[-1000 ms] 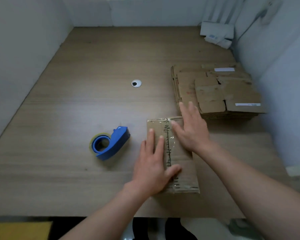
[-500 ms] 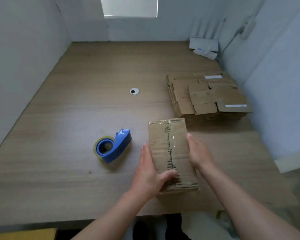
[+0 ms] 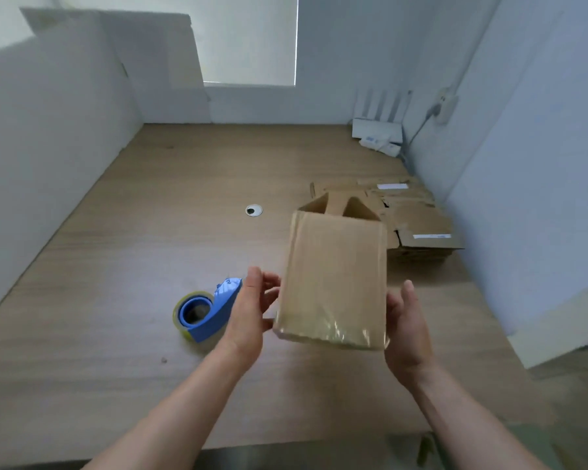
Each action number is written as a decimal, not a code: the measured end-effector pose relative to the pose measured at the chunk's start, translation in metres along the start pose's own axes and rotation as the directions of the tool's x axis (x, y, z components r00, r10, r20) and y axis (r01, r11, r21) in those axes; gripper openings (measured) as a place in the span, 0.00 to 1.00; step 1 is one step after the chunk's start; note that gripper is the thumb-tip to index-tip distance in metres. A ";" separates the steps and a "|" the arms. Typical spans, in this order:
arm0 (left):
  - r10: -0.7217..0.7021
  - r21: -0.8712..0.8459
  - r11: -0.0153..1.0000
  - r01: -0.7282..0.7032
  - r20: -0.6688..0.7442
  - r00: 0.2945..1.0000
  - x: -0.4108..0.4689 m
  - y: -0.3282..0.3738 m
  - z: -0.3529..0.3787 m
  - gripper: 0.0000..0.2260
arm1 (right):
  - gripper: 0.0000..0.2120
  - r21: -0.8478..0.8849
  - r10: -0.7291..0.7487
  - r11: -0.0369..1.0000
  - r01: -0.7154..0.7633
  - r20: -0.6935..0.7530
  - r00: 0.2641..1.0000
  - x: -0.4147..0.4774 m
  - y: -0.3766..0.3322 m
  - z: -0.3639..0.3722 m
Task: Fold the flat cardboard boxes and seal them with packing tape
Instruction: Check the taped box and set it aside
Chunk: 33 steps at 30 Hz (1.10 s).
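Note:
A brown cardboard box point(image 3: 333, 276) is lifted above the wooden table point(image 3: 116, 283) and tilted. Its near end is sealed with shiny clear tape, and its far end shows open flaps. My left hand point(image 3: 252, 313) holds the box's left side with curled fingers. My right hand point(image 3: 408, 327) holds the right side, thumb up, its fingers hidden behind the box. A blue tape dispenser point(image 3: 207, 310) with a clear roll lies on the table just left of my left hand. A stack of flat cardboard boxes point(image 3: 425, 228) sits at the right, behind the held box.
White walls enclose the table on the left, back and right. A small round cable hole point(image 3: 254, 210) is in the table's middle. White packets point(image 3: 377, 137) and a cable lie in the back right corner. The table's front edge runs below my forearms.
The box has been raised off the table and turned over, so a plain side faces up. Both hands went from pressing on its top to holding its sides. My view has tilted upward.

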<state>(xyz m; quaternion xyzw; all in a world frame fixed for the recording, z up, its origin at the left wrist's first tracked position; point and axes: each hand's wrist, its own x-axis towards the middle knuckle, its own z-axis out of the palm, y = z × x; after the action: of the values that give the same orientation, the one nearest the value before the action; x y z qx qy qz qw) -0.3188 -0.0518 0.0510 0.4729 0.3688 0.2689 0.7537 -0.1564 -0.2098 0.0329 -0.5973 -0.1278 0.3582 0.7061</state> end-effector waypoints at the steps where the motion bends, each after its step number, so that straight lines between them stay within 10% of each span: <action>1: -0.044 0.041 0.998 0.043 0.025 0.999 -0.006 -0.003 0.000 0.30 | 0.40 0.016 0.038 0.999 -0.039 0.028 0.999 -0.003 0.003 -0.004; 5: -0.190 0.293 0.944 0.154 0.101 0.977 -0.034 -0.044 0.000 0.26 | 0.37 -0.073 0.147 0.987 -0.140 0.092 0.985 -0.019 0.015 -0.012; 10: -0.033 0.376 0.926 0.023 0.022 0.999 -0.057 -0.076 0.015 0.41 | 0.33 -0.229 0.091 0.972 -0.046 0.187 0.978 -0.030 0.026 -0.026; 15: 0.119 0.795 0.579 -0.183 0.139 0.983 -0.071 -0.097 0.022 0.59 | 0.50 -0.533 0.102 0.840 0.101 0.339 0.935 -0.037 0.032 -0.044; 18: 0.176 0.837 0.511 -0.198 0.124 0.977 -0.077 -0.106 0.020 0.52 | 0.55 -0.682 0.089 0.697 0.222 0.390 0.917 -0.036 0.037 -0.051; 27: 0.333 0.651 0.738 -0.180 -0.118 0.936 -0.090 -0.105 0.040 0.19 | 0.57 -0.704 0.049 0.694 0.149 0.253 0.966 -0.034 0.022 -0.048; 33: 0.162 0.459 0.887 -0.051 -0.205 0.965 -0.072 -0.088 0.049 0.10 | 0.48 -0.807 0.098 0.586 -0.066 -0.011 0.995 -0.007 -0.009 -0.021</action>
<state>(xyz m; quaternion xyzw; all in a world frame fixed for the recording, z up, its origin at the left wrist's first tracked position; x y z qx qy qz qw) -0.3161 -0.1667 0.0065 0.6183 0.4818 0.2721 0.5582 -0.1458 -0.2308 0.0378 -0.8510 -0.2606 0.3041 0.3396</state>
